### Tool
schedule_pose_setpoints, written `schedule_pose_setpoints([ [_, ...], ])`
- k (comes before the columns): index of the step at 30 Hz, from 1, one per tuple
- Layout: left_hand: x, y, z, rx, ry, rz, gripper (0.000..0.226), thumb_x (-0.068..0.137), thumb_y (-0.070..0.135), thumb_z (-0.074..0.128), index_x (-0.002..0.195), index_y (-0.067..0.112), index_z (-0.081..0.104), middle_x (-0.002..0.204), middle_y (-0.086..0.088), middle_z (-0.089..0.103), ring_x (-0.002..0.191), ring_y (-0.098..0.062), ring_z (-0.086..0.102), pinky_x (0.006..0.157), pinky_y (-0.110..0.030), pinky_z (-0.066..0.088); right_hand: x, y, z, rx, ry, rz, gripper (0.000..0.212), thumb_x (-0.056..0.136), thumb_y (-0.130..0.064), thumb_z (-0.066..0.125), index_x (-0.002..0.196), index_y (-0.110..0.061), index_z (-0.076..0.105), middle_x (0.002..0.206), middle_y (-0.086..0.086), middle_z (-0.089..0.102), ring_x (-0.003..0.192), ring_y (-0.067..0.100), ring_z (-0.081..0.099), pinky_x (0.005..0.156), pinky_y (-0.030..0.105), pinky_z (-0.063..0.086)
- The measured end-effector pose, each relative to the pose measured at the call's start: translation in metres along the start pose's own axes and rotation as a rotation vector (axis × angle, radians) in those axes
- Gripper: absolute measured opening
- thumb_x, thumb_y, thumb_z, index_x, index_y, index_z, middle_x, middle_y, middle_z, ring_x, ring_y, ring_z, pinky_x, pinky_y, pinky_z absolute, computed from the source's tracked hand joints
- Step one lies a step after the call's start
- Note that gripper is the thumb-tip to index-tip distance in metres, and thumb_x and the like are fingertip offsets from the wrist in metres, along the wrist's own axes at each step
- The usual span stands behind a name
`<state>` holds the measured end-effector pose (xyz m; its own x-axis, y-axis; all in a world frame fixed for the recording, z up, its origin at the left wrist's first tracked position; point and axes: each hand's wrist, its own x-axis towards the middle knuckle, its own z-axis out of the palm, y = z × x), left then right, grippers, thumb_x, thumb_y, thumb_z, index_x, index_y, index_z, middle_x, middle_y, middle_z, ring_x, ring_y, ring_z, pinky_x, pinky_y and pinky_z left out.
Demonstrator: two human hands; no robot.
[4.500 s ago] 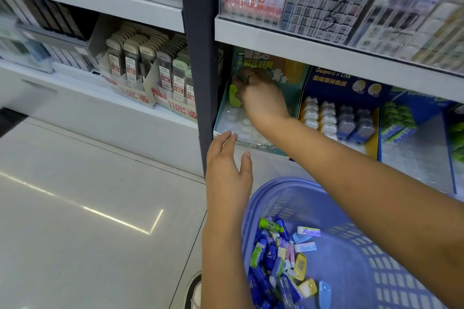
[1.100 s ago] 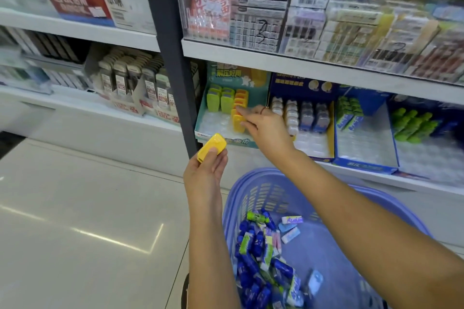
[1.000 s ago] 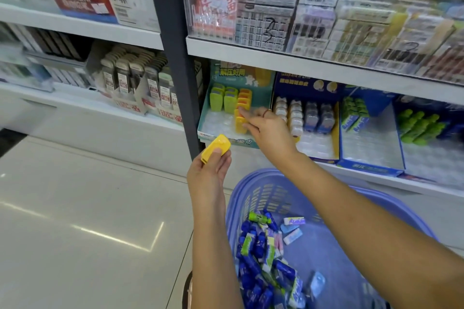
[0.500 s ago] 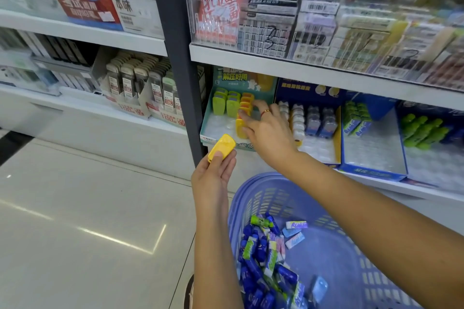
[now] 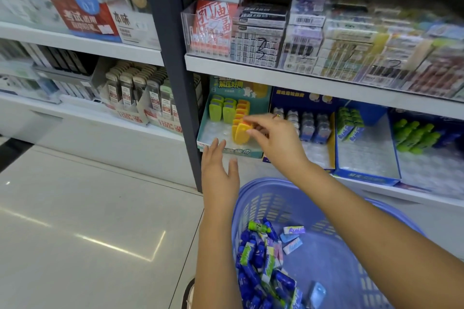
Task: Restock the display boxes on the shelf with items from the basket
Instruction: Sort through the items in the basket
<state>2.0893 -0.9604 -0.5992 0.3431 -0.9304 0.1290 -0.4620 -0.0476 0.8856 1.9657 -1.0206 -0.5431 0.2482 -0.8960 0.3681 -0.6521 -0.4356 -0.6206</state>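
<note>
head cam | you look forward and down, close | shelf (image 5: 301, 78) across upper frame | basket (image 5: 326, 258) lower right

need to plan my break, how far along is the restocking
Early on. Done: the teal display box holds green and yellow pieces in its back rows. In hand: the right hand is seating a yellow piece; the left hand is empty. Left: many packets in the basket and open slots in the blue boxes.

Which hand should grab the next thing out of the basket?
Probably the left hand: it is open, empty and nearer the purple basket. The right hand is busy setting a yellow item into the teal display box.
</note>
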Motion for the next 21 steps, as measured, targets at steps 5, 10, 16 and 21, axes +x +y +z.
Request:
schedule_pose_setpoints([
  [5,0.000,-0.005,0.006,0.111,-0.061,0.044,0.052,0.097,0.017,0.049,0.146,0.020,0.032,0.156,0.008,0.022,0.146,-0.007,0.004,0.110,-0.015,0.006,0.000,0.009,0.015,-0.098,-0.055,-0.101,0.031,0.092,-0.008,0.058,0.121,-0.010,0.064,0.109,0.011,0.065,0.097,0.022,0.061,0.082,0.016,0.039],
  [10,0.003,-0.004,0.004,0.094,-0.067,0.044,0.050,0.097,0.017,0.050,0.145,0.018,0.036,0.155,0.007,0.026,0.146,-0.007,0.010,0.111,-0.015,0.009,0.002,0.013,0.023,-0.118,-0.032,-0.137,0.028,0.092,-0.010,0.058,0.119,-0.009,0.065,0.105,0.013,0.065,0.089,0.024,0.062,0.078,0.024,0.047],
  [16,0.005,-0.002,0.001,0.093,-0.071,0.037,0.049,0.097,0.017,0.051,0.144,0.017,0.039,0.154,0.008,0.028,0.144,-0.005,0.016,0.107,-0.010,0.010,-0.003,0.024,0.029,-0.346,-0.070,-0.281,0.033,0.094,-0.041,0.046,0.112,-0.019,0.064,0.097,0.005,0.062,0.085,0.019,0.058,0.074,0.038,0.050],
  [21,0.006,-0.001,0.000,0.093,-0.069,0.044,0.049,0.096,0.016,0.052,0.143,0.017,0.040,0.153,0.005,0.031,0.143,-0.007,0.020,0.105,-0.008,0.012,-0.002,0.017,0.032,-0.353,-0.037,-0.358,0.032,0.082,-0.007,0.066,0.114,-0.011,0.068,0.109,0.015,0.069,0.099,0.032,0.067,0.078,0.039,0.058],
])
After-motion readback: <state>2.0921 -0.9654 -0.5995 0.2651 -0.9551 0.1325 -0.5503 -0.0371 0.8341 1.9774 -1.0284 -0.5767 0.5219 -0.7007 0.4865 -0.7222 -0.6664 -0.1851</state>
